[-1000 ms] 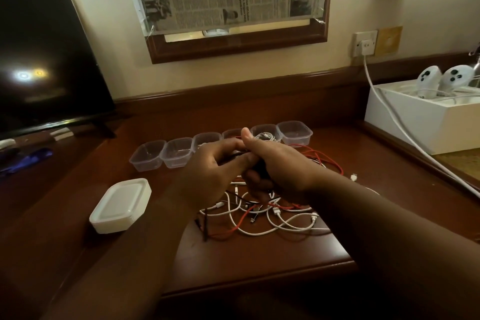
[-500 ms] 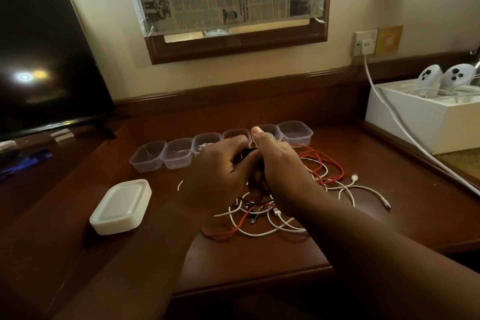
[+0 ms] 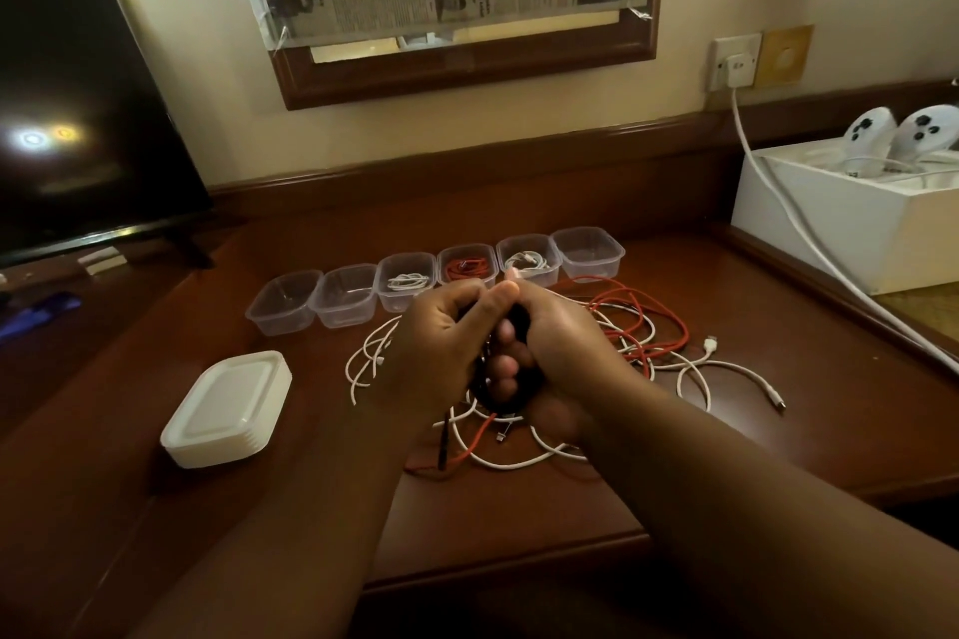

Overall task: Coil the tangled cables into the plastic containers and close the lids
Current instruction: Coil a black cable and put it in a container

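Note:
Both hands meet above a tangle of white and red cables (image 3: 648, 353) on the wooden desk. My left hand (image 3: 433, 358) and my right hand (image 3: 550, 358) are closed together on a coiled black cable (image 3: 488, 392), whose loose end hangs down to the desk. A row of several clear plastic containers (image 3: 285, 301) stands behind the hands. One holds a coiled white cable (image 3: 407, 281), the one beside it a red cable (image 3: 467, 267), another a white cable (image 3: 526, 261). The others look empty. A stack of white lids (image 3: 228, 407) lies at the left.
A dark TV screen (image 3: 78, 93) stands at the left. A white box (image 3: 840, 218) with two white controllers sits at the right, and a white charger cable (image 3: 809, 244) runs from the wall socket across it. The desk's front edge (image 3: 493, 581) is close to me.
The view has tilted, so the containers and the cable pile show more fully. Both hands stayed clasped on the black cable and shifted slightly right, working the coil.

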`<move>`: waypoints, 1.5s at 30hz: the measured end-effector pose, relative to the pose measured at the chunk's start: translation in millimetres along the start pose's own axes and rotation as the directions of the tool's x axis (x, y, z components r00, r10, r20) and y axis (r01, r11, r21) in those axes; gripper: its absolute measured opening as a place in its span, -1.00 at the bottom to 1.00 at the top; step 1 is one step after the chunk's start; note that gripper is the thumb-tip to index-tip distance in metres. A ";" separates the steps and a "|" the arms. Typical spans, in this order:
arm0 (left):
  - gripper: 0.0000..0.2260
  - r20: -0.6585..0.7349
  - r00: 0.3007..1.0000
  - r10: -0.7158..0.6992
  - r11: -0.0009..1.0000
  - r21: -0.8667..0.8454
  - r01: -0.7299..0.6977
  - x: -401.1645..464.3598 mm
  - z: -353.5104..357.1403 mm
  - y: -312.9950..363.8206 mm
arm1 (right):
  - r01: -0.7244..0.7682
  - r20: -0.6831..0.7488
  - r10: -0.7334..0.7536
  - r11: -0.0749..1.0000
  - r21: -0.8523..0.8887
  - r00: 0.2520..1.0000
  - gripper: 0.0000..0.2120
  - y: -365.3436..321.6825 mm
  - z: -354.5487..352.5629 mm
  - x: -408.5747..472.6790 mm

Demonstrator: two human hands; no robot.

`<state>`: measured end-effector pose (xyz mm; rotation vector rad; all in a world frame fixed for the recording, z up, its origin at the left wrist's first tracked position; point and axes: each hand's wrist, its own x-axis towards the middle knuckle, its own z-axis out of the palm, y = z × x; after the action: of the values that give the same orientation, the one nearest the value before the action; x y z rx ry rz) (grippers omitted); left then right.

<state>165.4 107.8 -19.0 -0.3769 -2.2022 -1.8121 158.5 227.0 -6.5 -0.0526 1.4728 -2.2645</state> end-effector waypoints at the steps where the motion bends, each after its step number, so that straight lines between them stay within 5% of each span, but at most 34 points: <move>1: -0.72 -0.012 0.999 0.031 0.999 0.028 -0.030 1.9 0.7 -3.6 | 0.033 -0.029 -0.035 0.997 -0.067 0.999 -0.53 0.0 -0.9 1.8; 4: -0.74 -0.020 0.997 0.079 0.995 0.063 -0.077 7.3 -0.2 -11.0 | 0.178 -0.034 -0.194 0.946 -0.271 0.980 -0.52 1.6 -6.6 6.8; 6: -0.73 -0.041 0.990 0.132 0.986 0.113 -0.126 12.0 -2.3 -15.9 | 0.246 0.002 -0.254 0.933 -0.261 0.967 -0.50 4.1 -9.7 10.6; 10: -0.66 -0.076 0.971 0.229 0.925 0.329 -0.192 18.9 -5.1 -28.5 | 0.131 0.035 -0.127 0.985 -0.117 0.991 -0.56 5.2 -12.5 20.2; 21: -0.62 -0.149 0.975 0.167 0.920 0.379 -0.100 36.9 -1.6 -46.5 | 0.259 0.016 -0.268 0.911 -0.321 0.963 -0.68 9.6 -18.5 57.0; 26: -0.58 -0.157 0.987 -0.023 0.979 0.194 0.054 56.8 -10.9 -47.3 | 0.437 0.166 -0.422 0.701 -0.564 0.891 -0.68 6.7 -24.0 74.5; 31: -0.65 -0.199 0.970 -0.138 0.984 0.084 0.157 80.2 -13.3 -57.5 | 0.405 0.253 -0.411 0.340 -0.849 0.876 -0.77 2.5 -24.9 101.3; 33: -0.66 -0.235 0.952 -0.196 0.979 0.015 0.205 90.1 -12.0 -64.7 | 0.387 0.234 -0.389 0.380 -0.840 0.891 -0.76 -1.7 -24.6 113.5; 38: -0.70 -0.313 0.901 -0.301 0.949 -0.186 0.253 109.0 -4.3 -82.2 | 0.174 0.089 -0.150 0.794 -0.582 0.985 -0.64 -12.1 -27.7 142.5; 40: -0.66 -0.340 0.880 -0.332 0.939 -0.206 0.275 115.3 0.7 -93.4 | 0.159 0.074 -0.146 0.757 -0.634 0.987 -0.63 -11.1 -36.4 155.9; 43: -0.53 -0.306 0.896 -0.321 0.946 -0.147 0.289 121.1 5.9 -110.5 | 0.282 0.132 -0.310 0.510 -0.812 0.941 -0.62 -1.9 -52.9 172.7; 45: -0.59 -0.259 0.932 -0.252 0.968 -0.073 0.241 119.4 7.2 -117.4 | 0.314 0.136 -0.346 0.536 -0.784 0.929 -0.63 4.1 -62.6 179.2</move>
<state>11.4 96.8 -84.3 0.1406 -2.1013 -1.9035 -18.6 212.0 -73.2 -0.6178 2.5733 -1.6202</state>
